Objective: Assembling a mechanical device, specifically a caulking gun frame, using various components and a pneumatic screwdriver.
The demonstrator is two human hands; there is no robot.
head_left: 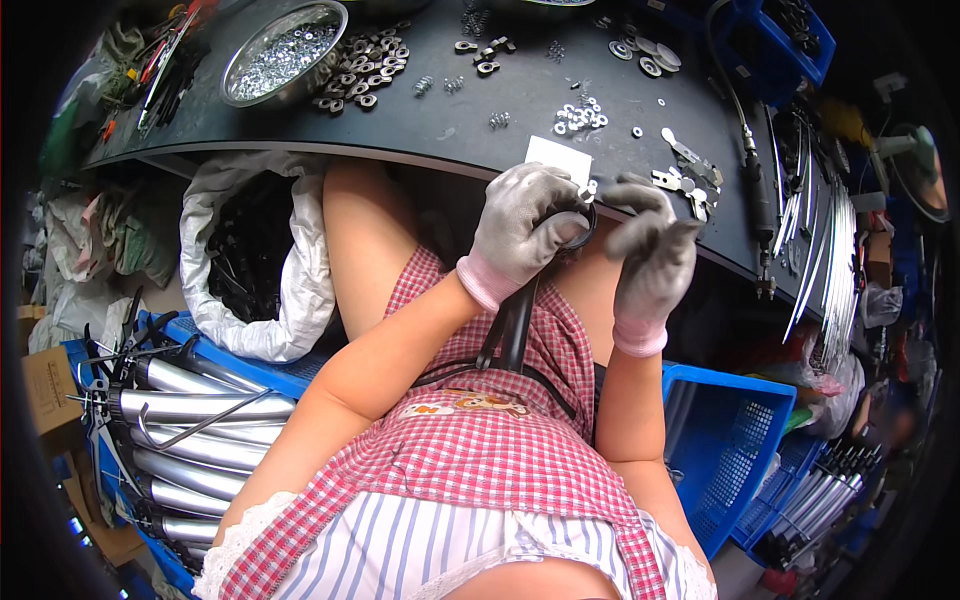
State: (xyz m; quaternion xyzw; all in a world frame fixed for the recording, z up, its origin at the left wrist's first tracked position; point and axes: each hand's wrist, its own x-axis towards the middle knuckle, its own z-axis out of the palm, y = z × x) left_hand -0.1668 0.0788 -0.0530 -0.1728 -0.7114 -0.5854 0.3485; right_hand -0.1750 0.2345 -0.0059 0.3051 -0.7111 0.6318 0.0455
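A seated worker in grey gloves assembles a black metal part at the near edge of a dark workbench (420, 120). The left hand (520, 225) is clenched around the black part (515, 320), whose ringed top sits just below the bench edge while its long handles hang down over a red checked apron (470, 440). The right hand (655, 255) hovers just beside the ring, fingers pinched together; whether they hold a small fastener cannot be told. Judging by the scene, the piece is mid-assembly: nuts (365, 70), springs (498, 119) and small washers (580, 115) lie scattered across the benchtop, a steel bowl (285, 50) of screws stands toward its far left corner, and flat metal plates (685, 175) rest near the right edge. A blue crate (150, 420) of finished-looking silver-handled tools sits at the worker's left, another blue crate (740, 450) at the right.
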